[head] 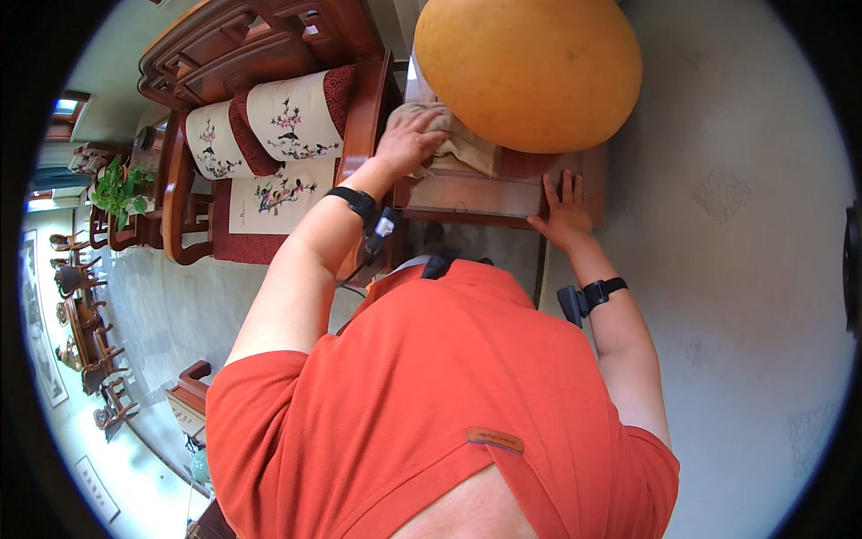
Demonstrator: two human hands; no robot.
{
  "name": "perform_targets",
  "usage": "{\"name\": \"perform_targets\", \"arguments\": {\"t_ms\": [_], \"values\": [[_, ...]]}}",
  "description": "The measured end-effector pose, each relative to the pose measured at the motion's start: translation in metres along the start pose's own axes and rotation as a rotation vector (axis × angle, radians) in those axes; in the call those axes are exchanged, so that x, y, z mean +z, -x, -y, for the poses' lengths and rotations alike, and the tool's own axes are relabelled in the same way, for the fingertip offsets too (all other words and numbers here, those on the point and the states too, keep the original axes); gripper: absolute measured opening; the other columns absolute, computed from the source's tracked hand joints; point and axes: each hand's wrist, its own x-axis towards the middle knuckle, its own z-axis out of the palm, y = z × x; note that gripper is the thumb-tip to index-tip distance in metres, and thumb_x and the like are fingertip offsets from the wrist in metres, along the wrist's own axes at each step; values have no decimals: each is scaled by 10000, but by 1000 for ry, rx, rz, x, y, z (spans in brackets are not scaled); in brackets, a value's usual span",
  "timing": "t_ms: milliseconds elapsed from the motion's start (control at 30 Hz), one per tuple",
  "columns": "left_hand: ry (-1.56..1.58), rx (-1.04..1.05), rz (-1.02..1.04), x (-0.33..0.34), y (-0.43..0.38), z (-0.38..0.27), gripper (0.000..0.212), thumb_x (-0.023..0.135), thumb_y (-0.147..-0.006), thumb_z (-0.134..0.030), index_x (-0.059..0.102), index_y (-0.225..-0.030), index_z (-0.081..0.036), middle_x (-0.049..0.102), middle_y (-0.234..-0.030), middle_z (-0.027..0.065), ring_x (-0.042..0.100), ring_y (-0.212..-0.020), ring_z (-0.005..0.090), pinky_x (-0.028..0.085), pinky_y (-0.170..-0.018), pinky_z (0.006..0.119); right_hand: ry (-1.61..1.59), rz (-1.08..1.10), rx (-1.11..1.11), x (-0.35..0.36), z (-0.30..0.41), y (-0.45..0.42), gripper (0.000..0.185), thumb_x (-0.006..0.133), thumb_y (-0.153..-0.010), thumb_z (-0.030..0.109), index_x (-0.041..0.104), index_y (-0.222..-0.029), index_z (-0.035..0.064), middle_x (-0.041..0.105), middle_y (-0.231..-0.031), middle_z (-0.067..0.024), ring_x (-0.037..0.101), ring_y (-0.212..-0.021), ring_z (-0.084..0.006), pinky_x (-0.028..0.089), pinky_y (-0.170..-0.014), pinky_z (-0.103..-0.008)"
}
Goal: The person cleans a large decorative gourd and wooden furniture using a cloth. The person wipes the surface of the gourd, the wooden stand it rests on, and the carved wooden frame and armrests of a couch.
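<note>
My left hand [409, 140] presses on a crumpled beige cloth [471, 149], its fingers bent over it, on a glossy red-brown wooden side table [512, 217]. Close behind the cloth stands a very large orange pumpkin [532, 67], which hides much of the tabletop. My right hand [567, 210] lies on the table's front right part with the fingers spread and the thumb near the front edge; it holds nothing. Both wrists wear black straps with small devices.
A carved wooden armchair [367, 121] with embroidered cushions [293, 118] adjoins the table on the left. A pale wall [707, 269] runs along the right. Behind the armchair is a green potted plant [121, 192]. A dark cable hangs near the table's left front.
</note>
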Motion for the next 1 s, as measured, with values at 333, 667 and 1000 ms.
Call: {"name": "perform_targets", "arguments": {"t_ms": [333,667,1000], "values": [[123,-34,130,-17,70,-73,282,662,-794,-225,713,-1071,-213,489,-1387,69,426,-1274,337,347,-994,518,21,22,19,-1,0,1,925,587,-852,604,142,-1557,204,75,-1601,-202,73,-1465,-430,176,-1161,-529],[427,193,52,-28,-6,-109,460,724,-774,-253,651,-1226,-292,382,-1485,123,337,-1352,400,305,-1073,537,19,-7,17,9,-11,-1,803,636,-833,540,372,-1481,145,99,-1602,-183,98,-1466,-411,251,-1139,-515],[30,-153,485,-19,18,-23,1199,861,-595,-437,175,-1535,-147,124,-1584,209,110,-1446,463,215,-1123,603,-419,-334,-250,-18,32,-10,487,653,-821,290,562,-1285,173,385,-1494,-94,331,-1375,-313,330,-1051,-599]]}}
